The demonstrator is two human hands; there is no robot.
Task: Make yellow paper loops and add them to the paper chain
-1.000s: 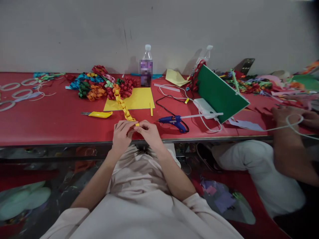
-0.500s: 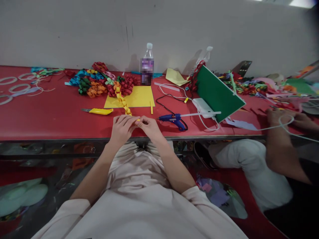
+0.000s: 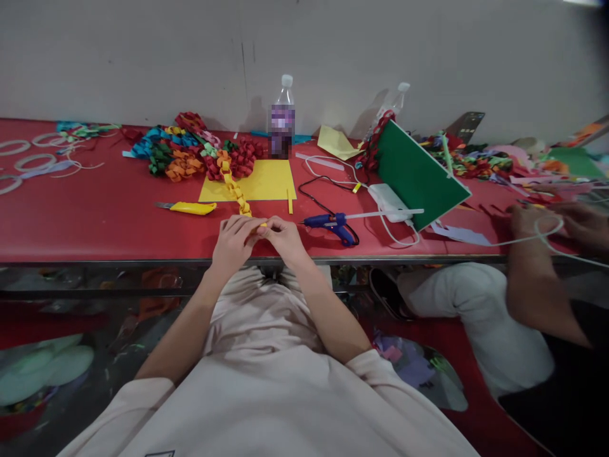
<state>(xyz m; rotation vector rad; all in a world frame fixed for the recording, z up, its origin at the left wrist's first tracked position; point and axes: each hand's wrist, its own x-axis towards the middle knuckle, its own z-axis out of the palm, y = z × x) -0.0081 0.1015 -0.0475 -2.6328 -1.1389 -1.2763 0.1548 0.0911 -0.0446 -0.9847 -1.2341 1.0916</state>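
Observation:
A yellow paper chain (image 3: 233, 186) runs from the pile of coloured paper chains down to my hands at the table's front edge. My left hand (image 3: 235, 240) is closed over its near end, fingers together. Close beside it, my right hand (image 3: 281, 240) pinches the same end, where a bit of yellow paper shows between the fingertips. The rest of that end is hidden under my fingers. Just right of my hands lies a blue glue gun (image 3: 328, 222) with a glue stick in its back. A single yellow paper strip (image 3: 290, 202) rests on yellow paper (image 3: 269, 178).
A yellow-handled utility knife (image 3: 193, 208) lies on the red table (image 3: 95, 222). Behind stand a bottle (image 3: 281, 130) and a tilted green board (image 3: 419, 171) beside a white power strip (image 3: 387, 200) with cords. At right, a co-worker's hands (image 3: 528, 222) handle paper pieces.
The view has tipped slightly, so the table sits a little higher. My hands stay together on the yellow chain, with only a small shift of the fingers.

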